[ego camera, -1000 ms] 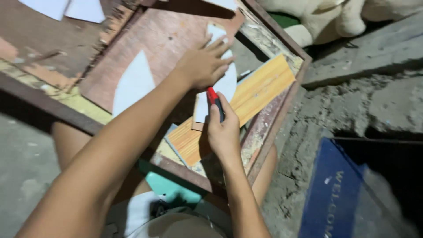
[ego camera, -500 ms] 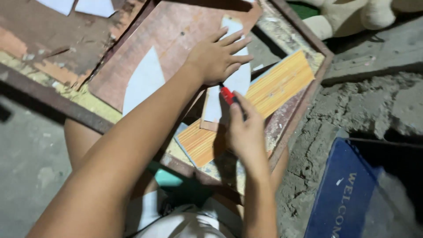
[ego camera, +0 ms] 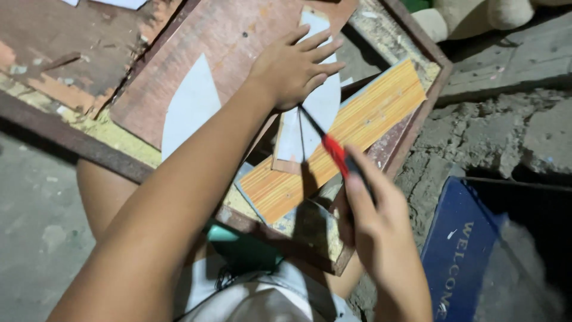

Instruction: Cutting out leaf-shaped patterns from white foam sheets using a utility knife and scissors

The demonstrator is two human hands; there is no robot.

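The pale grey sheet (ego camera: 319,113) lies on the wooden board (ego camera: 238,42) at the middle of the worn surface (ego camera: 77,128), its lower end over the orange striped plank (ego camera: 357,131). Farther left, 1 curved grey offcut (ego camera: 187,107) rests flat on the same board. The left hand (ego camera: 295,65) presses down on the sheet with fingers (ego camera: 319,50) spread and flat, gripping nothing, seemingly to pin the thin material in place. Right of it, the right hand (ego camera: 372,209) has its fingers closed around the red-handled cutting tool (ego camera: 333,152), whose dark blade slants up to the sheet just below the left palm, likely for a steady cut. At far right a blue mat (ego camera: 459,256) lies on rough concrete.
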